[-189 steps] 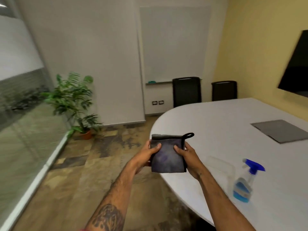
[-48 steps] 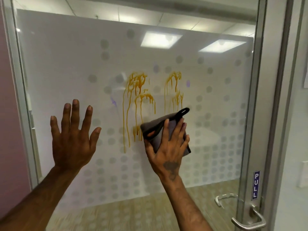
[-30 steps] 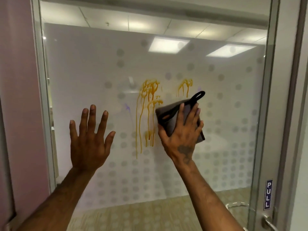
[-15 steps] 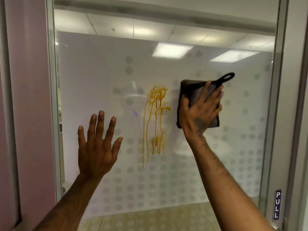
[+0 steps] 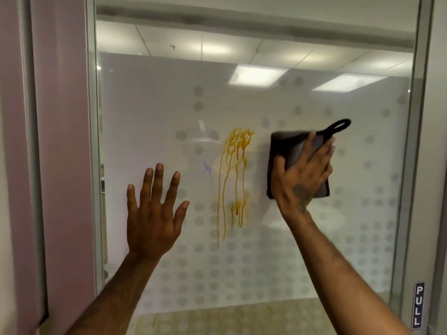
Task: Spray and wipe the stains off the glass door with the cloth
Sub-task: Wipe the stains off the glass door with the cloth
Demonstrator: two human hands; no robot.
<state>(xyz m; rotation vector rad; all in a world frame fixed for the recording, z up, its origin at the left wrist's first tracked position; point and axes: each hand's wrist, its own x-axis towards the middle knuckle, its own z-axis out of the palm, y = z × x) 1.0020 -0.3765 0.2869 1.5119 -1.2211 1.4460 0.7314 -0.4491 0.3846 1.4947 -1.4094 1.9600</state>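
Forearms reach up from the bottom edge toward the glass door [image 5: 150, 112], both bare. The left hand [image 5: 154, 213] is spread wide, fingers apart and pointing up, holding nothing; its palm faces the pane toward the door's left edge, though whether it actually touches the glass I cannot tell. The right hand [image 5: 303, 175] sits higher and further right, fingers splayed flat over a dark grey cloth [image 5: 281, 151], pinning it against the pane. The cloth is folded into a rough square, and a black loop [image 5: 338, 125] pokes out from its upper right corner, past the fingertips.

Between the two hands, near the middle of the door, an orange-yellow stain [image 5: 235, 170] runs down the glass in thin drips, thick and tangled at the top, trailing into long streaks below. The cloth lies just to the right of it, apart from the drips. A small purple mark [image 5: 206, 166] sits just left of the stain.

The lower part of the pane carries rows of frosted grey dots. On the metal frame at the door's right edge, low down, is a blue PULL label [image 5: 419, 308]. Beyond the glass, ceiling light panels [image 5: 256, 74] glow above a white partition.
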